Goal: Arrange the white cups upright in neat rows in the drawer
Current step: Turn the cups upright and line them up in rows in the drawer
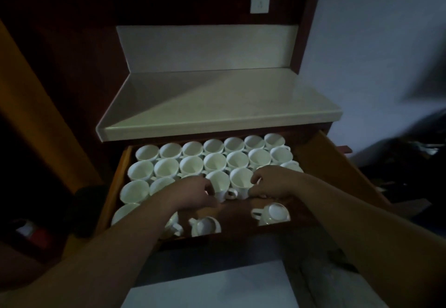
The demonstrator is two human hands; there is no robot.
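Left hand (193,194), right hand (272,182), gripping adjacent upright cups (218,183), mouths up; front cups (275,213) overturned

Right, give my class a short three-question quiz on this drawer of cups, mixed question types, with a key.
1. True or false: every cup in the drawer stands upright.
2. Fixed above the counter is: A a socket, B a clock, C a mirror.
3. How many cups are in the back row?
Key: 1 false, some at the front are not upright; 2 A; 3 seven.
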